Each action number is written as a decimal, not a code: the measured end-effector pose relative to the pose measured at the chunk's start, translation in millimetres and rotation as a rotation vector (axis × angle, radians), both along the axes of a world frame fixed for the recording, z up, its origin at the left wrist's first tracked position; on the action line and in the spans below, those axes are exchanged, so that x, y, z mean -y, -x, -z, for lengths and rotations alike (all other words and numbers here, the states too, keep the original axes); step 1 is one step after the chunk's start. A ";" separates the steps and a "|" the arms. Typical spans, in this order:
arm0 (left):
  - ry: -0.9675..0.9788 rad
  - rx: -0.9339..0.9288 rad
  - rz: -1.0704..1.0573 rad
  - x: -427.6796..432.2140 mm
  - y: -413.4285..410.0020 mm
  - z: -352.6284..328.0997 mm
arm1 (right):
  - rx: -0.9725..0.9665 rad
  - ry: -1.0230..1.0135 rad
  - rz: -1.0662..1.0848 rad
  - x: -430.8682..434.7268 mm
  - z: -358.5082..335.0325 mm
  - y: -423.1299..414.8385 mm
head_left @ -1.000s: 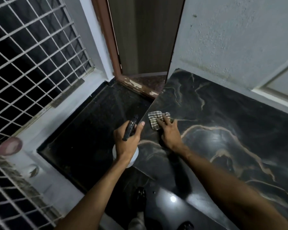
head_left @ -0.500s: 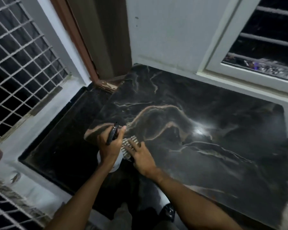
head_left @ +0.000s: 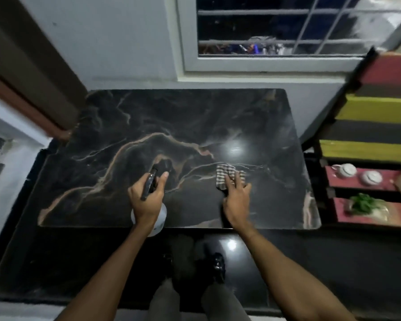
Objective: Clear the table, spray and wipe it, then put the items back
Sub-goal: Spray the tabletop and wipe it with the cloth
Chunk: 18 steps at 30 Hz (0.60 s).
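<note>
Dark marble table (head_left: 116,126), bare top, under my view. Left hand (head_left: 146,200): grip wrapped around spray bottle (head_left: 159,218) (black trigger head). Right hand (head_left: 236,198): fingers spread flat on checked cloth (head_left: 222,179), right of centre. Beside: shelf (head_left: 366,181) with cups (head_left: 344,170).

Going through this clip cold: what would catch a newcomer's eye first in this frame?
The glossy black marble tabletop with its pale orange veins fills the middle, a light glaring off it right of centre. On it the right hand presses a checked cloth flat, while the left hand grips a spray bottle at the near edge. At far right, striped steps carry two white teacups and a bunch of green leaves.
</note>
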<state>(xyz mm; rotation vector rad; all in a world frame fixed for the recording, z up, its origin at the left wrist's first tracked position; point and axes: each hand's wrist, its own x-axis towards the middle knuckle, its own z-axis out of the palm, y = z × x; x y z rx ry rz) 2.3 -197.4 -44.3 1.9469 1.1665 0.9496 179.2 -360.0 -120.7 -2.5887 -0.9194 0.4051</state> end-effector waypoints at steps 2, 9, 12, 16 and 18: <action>0.024 0.017 0.046 13.1 -15.8 2.7 | 0.014 -0.014 -0.059 14.1 -1.1 13.8; 0.098 0.025 0.233 44.3 -67.6 6.7 | 0.006 -0.050 0.146 95.4 9.4 -8.9; 0.113 0.041 0.292 45.1 -77.4 5.8 | -0.005 -0.048 0.472 115.7 6.7 -27.1; 0.119 0.055 0.352 42.8 -85.5 7.2 | 0.021 -0.037 0.044 87.5 2.0 26.0; 0.152 0.080 0.380 40.4 -91.0 9.4 | 0.063 -0.022 -0.047 97.4 1.8 18.5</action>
